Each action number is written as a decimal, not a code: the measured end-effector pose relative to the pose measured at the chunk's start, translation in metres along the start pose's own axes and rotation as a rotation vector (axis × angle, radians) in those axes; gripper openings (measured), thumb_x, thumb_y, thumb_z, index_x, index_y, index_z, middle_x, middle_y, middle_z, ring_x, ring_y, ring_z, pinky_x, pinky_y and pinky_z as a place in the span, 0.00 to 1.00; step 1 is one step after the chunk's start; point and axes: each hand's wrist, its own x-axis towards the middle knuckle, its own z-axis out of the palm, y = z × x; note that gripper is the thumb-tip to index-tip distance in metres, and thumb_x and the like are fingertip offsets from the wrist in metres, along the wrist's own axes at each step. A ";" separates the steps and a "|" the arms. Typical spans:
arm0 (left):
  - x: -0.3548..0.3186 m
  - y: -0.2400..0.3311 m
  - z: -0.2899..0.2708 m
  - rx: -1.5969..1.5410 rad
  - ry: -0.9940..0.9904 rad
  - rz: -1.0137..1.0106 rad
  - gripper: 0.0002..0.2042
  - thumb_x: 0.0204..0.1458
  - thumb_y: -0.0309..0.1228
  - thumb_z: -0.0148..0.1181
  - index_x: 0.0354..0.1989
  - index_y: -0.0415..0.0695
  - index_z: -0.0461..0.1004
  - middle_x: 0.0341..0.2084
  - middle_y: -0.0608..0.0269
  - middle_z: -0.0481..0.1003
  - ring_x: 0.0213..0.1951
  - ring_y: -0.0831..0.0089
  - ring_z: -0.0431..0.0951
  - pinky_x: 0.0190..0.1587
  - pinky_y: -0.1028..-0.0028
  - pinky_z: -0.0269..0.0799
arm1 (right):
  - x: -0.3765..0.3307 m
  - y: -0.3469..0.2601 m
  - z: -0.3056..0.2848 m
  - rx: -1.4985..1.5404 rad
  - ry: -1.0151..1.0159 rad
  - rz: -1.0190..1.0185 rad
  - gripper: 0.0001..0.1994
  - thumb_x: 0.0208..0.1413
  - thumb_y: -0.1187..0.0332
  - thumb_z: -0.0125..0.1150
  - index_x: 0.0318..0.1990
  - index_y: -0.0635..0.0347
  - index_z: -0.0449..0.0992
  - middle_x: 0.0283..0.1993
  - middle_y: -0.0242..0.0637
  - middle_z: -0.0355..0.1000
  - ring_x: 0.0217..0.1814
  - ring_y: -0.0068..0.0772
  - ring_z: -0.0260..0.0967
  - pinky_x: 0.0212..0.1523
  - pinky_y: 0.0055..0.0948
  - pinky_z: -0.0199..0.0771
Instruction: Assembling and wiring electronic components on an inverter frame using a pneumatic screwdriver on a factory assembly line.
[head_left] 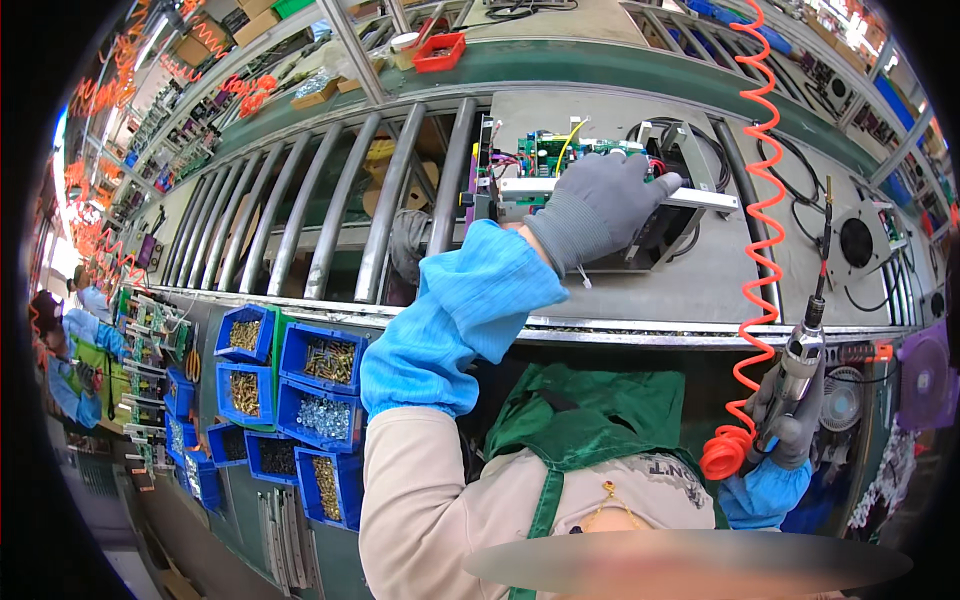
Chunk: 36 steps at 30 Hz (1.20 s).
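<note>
Left hand (600, 205) flat on aluminium rail (700, 198), lying crosswise; right hand (790, 415) fisted round upright screwdriver (805, 345).

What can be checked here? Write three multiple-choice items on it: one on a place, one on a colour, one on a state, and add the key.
1. Where does the left hand rest?
A. On the grey rail across the circuit-board unit
B. In a blue bin
C. On the red tray

2. What colour is the coiled hose?
A. Blue
B. Orange
C. Black

3. How is the screwdriver held?
A. Lying flat on the bench
B. Gripped in the right hand, bit pointing up and away from the person
C. Hanging free, untouched

Key:
1 A, the gloved hand lies on the rail over the unit.
2 B, the spiral is orange along its whole run.
3 B, the right hand wraps its fingers round the tool's body, well clear of the unit.
</note>
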 end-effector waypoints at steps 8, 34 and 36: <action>0.003 -0.017 0.001 -0.105 -0.111 -0.182 0.15 0.56 0.37 0.55 0.52 0.57 0.73 0.40 0.59 0.71 0.40 0.59 0.76 0.40 0.62 0.74 | 0.001 0.008 -0.007 0.034 0.003 0.060 0.62 0.23 0.63 0.76 0.70 0.58 0.40 0.26 0.38 0.69 0.19 0.27 0.69 0.26 0.28 0.78; 0.008 -0.031 0.020 -0.126 0.049 -0.007 0.12 0.54 0.34 0.56 0.45 0.47 0.74 0.31 0.56 0.76 0.36 0.55 0.75 0.40 0.60 0.70 | 0.011 0.012 0.018 -0.020 -0.166 0.339 0.53 0.27 0.76 0.62 0.71 0.52 0.47 0.40 0.35 0.67 0.34 0.25 0.67 0.36 0.26 0.72; 0.008 -0.028 0.020 -0.107 -0.033 -0.065 0.11 0.55 0.35 0.55 0.45 0.47 0.74 0.32 0.55 0.76 0.37 0.55 0.75 0.40 0.61 0.70 | 0.017 0.018 0.018 -0.032 -0.216 0.377 0.54 0.26 0.80 0.61 0.71 0.52 0.47 0.40 0.33 0.67 0.32 0.25 0.69 0.33 0.27 0.73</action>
